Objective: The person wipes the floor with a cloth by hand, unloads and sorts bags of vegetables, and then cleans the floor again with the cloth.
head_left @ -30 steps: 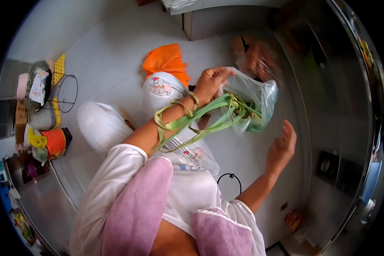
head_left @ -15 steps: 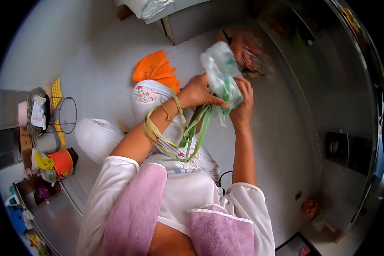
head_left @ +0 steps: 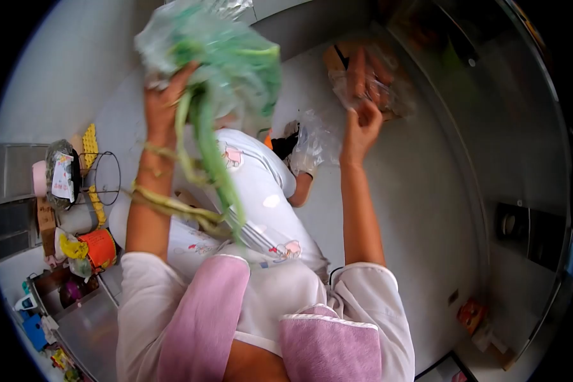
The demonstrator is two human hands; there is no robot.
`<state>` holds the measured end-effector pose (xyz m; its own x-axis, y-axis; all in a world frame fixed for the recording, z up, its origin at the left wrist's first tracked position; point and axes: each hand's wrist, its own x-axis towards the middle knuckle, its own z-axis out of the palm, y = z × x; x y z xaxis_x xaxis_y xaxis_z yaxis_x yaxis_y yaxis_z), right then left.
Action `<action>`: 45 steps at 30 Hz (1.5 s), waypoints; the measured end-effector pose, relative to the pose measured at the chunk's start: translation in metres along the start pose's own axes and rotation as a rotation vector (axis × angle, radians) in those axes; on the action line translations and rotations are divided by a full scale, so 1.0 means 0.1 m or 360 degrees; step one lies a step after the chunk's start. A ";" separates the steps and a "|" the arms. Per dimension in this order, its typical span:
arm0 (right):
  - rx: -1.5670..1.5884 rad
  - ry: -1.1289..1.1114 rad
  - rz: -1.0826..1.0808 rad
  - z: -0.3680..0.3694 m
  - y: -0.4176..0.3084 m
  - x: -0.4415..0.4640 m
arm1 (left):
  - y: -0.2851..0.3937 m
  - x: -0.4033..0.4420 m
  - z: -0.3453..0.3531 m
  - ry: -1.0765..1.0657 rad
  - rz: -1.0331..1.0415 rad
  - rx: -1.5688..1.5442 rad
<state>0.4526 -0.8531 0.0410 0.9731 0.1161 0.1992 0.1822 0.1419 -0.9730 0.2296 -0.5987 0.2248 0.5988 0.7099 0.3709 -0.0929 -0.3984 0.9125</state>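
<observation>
My left hand [head_left: 165, 105], raised at the upper left, grips a clear plastic bag [head_left: 245, 70] of green leafy stalks. Long green and yellowish leaves [head_left: 213, 149] hang down from it, and some cross my left forearm. At the upper right my right hand [head_left: 363, 127] has its fingers pinched together at the near edge of a plastic bag [head_left: 379, 79] holding orange-brown, carrot-like pieces. That bag lies on cardboard on the floor. Whether the fingers grip its plastic is too small to tell.
A crumpled clear bag [head_left: 315, 137] lies on the floor beside my foot [head_left: 302, 189]. At the left are a wire stand [head_left: 102, 178] and an orange package [head_left: 99, 250]. Dark cabinets [head_left: 490, 140] line the right side.
My left hand has lifted the bag of greens up and to the left. My right hand has let go of it and reached forward to the other bag. The knees have shifted; the crumpled bag and foot now show.
</observation>
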 end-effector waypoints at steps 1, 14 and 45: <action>-0.0100 0.0298 0.0225 -0.16 0.38 0.08 | -0.18 -0.05 -0.30 -0.0025 0.0155 0.0294; 0.0562 0.0202 0.1287 -0.94 2.06 1.49 | -0.41 -0.80 -2.11 0.1004 -0.0851 0.0043; 0.0463 0.0320 0.1526 -2.20 0.50 -1.54 | 0.55 0.80 1.33 -0.0806 0.0650 -0.0455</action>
<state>0.3428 -1.0805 -0.0639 0.7017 0.1429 -0.6980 -0.7012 0.3125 -0.6408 0.3784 -0.6414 0.2812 0.7614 0.1515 0.6304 -0.5522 -0.3579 0.7530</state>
